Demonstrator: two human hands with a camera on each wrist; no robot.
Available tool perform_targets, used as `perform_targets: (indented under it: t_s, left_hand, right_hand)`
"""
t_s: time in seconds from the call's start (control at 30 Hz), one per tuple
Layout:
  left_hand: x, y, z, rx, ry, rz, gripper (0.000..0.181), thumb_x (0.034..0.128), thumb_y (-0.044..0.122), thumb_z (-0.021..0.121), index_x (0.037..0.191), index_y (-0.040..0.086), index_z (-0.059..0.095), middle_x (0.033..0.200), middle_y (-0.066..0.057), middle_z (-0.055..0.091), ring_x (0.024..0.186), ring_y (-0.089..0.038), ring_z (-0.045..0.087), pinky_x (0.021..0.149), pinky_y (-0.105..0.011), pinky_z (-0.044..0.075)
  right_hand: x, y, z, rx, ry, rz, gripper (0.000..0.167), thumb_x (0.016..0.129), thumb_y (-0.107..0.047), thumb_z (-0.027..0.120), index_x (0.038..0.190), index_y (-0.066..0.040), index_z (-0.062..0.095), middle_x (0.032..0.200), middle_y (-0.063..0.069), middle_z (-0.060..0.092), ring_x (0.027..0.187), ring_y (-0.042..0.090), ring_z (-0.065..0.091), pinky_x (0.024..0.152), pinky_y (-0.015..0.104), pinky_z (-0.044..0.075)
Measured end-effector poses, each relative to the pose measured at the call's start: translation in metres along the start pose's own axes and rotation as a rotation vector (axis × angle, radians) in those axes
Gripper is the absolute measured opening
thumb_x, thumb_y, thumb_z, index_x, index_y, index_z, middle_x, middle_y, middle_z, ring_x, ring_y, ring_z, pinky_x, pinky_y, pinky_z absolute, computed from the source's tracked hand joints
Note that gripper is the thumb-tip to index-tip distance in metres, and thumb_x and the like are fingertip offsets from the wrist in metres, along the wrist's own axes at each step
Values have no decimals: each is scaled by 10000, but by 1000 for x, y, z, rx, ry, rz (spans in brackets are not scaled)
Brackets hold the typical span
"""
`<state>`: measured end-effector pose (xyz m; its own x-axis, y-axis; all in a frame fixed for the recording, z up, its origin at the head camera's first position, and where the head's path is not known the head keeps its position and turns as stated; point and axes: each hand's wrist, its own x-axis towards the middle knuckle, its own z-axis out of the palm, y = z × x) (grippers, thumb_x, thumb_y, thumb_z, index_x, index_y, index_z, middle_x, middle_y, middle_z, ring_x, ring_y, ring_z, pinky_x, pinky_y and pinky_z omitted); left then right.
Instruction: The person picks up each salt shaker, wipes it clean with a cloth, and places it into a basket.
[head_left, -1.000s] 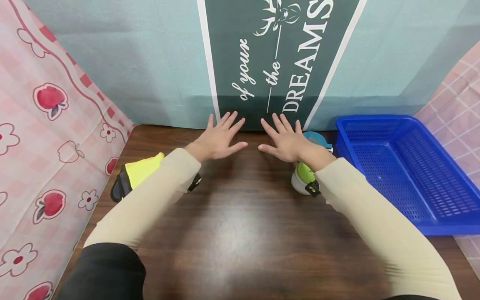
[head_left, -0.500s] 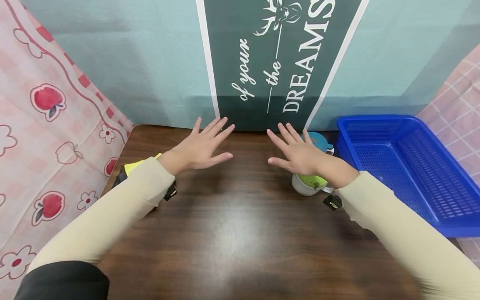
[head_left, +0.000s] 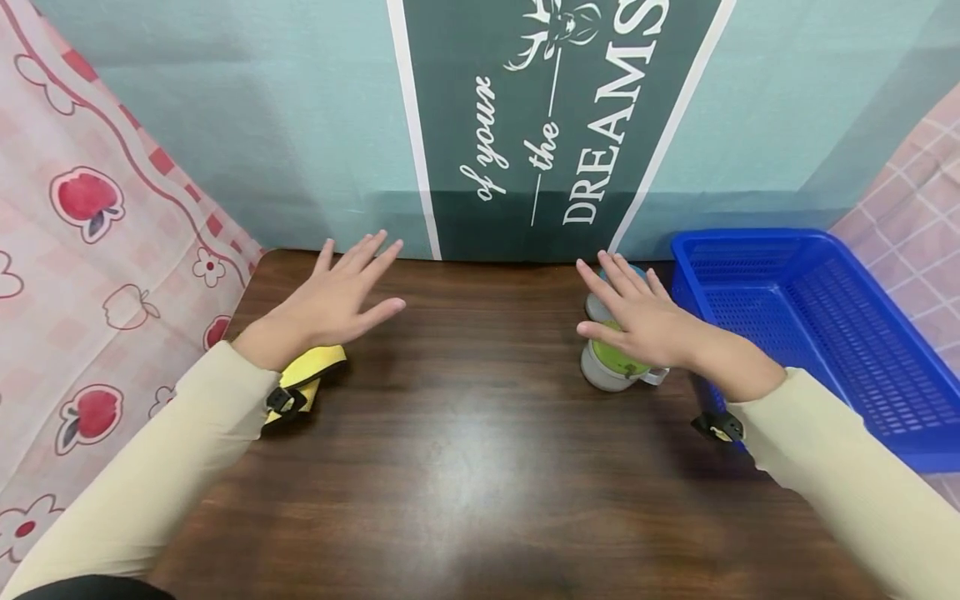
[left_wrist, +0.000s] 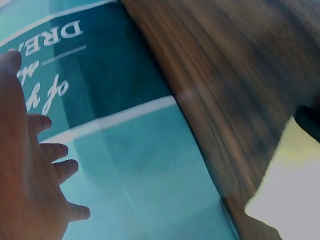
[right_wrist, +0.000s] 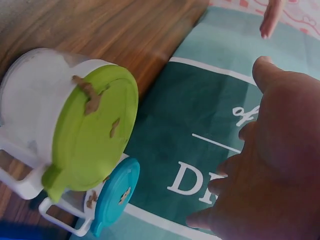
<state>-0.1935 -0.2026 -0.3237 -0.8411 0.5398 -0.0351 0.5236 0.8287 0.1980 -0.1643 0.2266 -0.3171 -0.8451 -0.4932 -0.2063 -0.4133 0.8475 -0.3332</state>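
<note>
1. While pale sleeves [head_left: 142, 492] stretch in over the table [head_left: 465, 467], a yellow-and-black item [head_left: 318, 364] lies well left of the blue basket [head_left: 757, 236], under the left wrist!
2. Just left of that basket: the green-lidded container [right_wrist: 100, 130], with the blue-lidded container [right_wrist: 117, 195] right behind it!
3. Right hand [head_left: 648, 321], left of the basket above those lids: fingers spread, nothing held!
4. Left hand [head_left: 330, 300], well left of the basket: spread wide, holding nothing!
5. Behind the basket, lettered teal cloth [head_left: 285, 150] hangs!
</note>
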Motion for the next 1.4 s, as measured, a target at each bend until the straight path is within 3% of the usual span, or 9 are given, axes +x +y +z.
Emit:
perform_targets:
  t_s: [0.27,0.5,0.73,0.93,1.1,1.27,1.4]
  left_hand:
    - [-29,-24,2,-93,15,-99,794,1046,561,421,1649,164,91,1699,-152,66,1555,-363,101,1172,-657,-73]
    - [-53,-43,7,-144,3,-192,788,1054,531,429,1647,137,89,1691,-186,75,1545,-400,103,1154,-687,-77]
    - [-65,-59,17,-179,-6,-240,781,1062,521,403,1640,96,96,1677,-235,82,1531,-439,114,1129,-732,-38]
    - [-73,-75,28,-218,-26,-281,778,1073,512,368,1630,49,86,1659,-283,84,1523,-466,100,1108,-762,-19]
    - [-79,-93,39,-258,-43,-298,743,1093,464,345,1619,6,89,1642,-316,97,1517,-486,82,1087,-785,17]
    - [-87,-115,55,-288,-76,-342,748,1092,468,330,1606,-28,103,1622,-346,123,1500,-518,102,1074,-793,68]
    - [-93,-126,68,-298,-99,-375,771,1088,483,327,1583,-76,134,1593,-383,153,1472,-558,132,1078,-782,98]
  right_hand:
    - [-18,11,2,84,37,19,804,1058,-455,493,1649,-200,11,1693,176,-62,1548,378,-104,1172,665,-44]
    - [-28,15,8,126,52,54,806,1068,-482,447,1643,-152,-13,1683,227,-29,1547,399,-76,1173,673,9]
    - [-37,22,18,208,83,122,783,1085,-436,427,1631,-60,11,1657,298,22,1521,493,16,1161,684,99]
    - [-41,26,28,276,126,186,740,1109,-395,350,1603,33,3,1635,341,37,1508,515,36,1172,660,102]
    - [-44,22,44,315,213,243,701,1120,-354,305,1581,94,26,1610,382,75,1496,532,84,1170,655,127]
    - [-48,17,61,346,353,255,673,1118,-296,328,1566,128,60,1590,404,120,1481,547,125,1168,655,136]
    - [-49,17,73,364,414,269,674,1112,-270,347,1566,127,47,1588,408,116,1482,543,127,1174,646,128]
